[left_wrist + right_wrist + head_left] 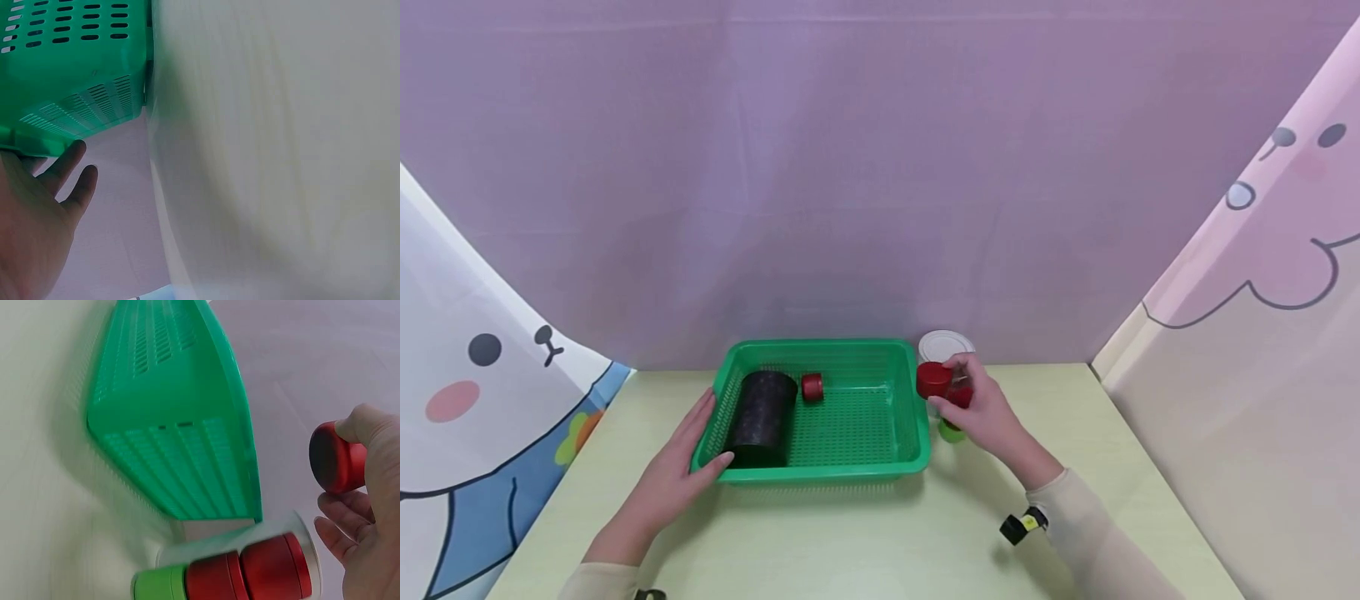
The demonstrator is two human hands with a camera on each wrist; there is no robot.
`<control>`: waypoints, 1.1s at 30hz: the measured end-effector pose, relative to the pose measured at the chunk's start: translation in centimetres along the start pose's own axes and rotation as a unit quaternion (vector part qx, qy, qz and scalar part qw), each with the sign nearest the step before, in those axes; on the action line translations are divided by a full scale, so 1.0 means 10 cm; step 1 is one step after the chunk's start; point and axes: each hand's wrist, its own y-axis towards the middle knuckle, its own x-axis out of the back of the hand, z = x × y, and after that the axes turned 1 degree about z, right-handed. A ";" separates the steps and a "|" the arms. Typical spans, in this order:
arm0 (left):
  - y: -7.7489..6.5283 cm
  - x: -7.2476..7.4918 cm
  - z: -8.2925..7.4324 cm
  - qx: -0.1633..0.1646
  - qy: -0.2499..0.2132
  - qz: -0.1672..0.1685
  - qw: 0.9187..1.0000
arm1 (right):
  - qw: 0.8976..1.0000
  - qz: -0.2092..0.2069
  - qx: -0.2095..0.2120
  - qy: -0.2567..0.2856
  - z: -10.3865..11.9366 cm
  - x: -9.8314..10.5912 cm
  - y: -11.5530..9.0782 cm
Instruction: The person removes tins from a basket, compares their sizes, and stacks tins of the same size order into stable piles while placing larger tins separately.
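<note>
My right hand [988,412] pinches a small red canister [337,459] between thumb and fingers, raised just beyond the basket's right rim. Below it, in the right wrist view, two red canisters [278,565] and a green one [159,584] stand stacked in a column. At the left of the green plastic basket [820,475], my left hand [673,475] rests with its thumb on the front corner rim and its extended fingers along the outer side. Inside the basket lie a large black cylinder [763,417] and a small red canister [812,387].
A clear container with a white lid [946,344] stands behind the stack, near the basket's back right corner. Behind the pale table [805,542] hangs a purple cloth [880,183]. Printed cloths [490,392] flank both sides.
</note>
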 end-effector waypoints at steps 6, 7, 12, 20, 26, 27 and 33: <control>0.00 -0.01 0.00 -0.004 -0.002 -0.001 1.000 | 0.999 -0.037 0.004 -0.037 -0.12 0.14 -0.06; 0.00 -0.01 0.00 -0.004 -0.002 -0.001 1.000 | 0.998 -0.042 0.007 -0.045 -0.14 0.15 -0.07; 0.00 -0.01 0.01 -0.005 -0.001 -0.001 1.000 | 0.995 -0.060 0.026 -0.072 -0.22 0.23 -0.10; 0.00 -0.01 0.02 -0.001 0.000 0.000 1.000 | 0.991 -0.080 0.057 -0.087 -0.30 0.29 -0.15; -0.01 0.00 0.02 0.004 0.004 0.002 1.000 | 0.991 -0.081 0.051 -0.093 -0.38 0.30 -0.18; -0.01 0.00 0.02 0.004 0.003 0.002 1.000 | 0.991 -0.081 0.050 -0.093 -0.39 0.30 -0.18; 0.00 0.00 0.01 0.008 0.002 0.004 1.000 | 0.992 -0.083 0.034 -0.088 -0.43 0.29 -0.20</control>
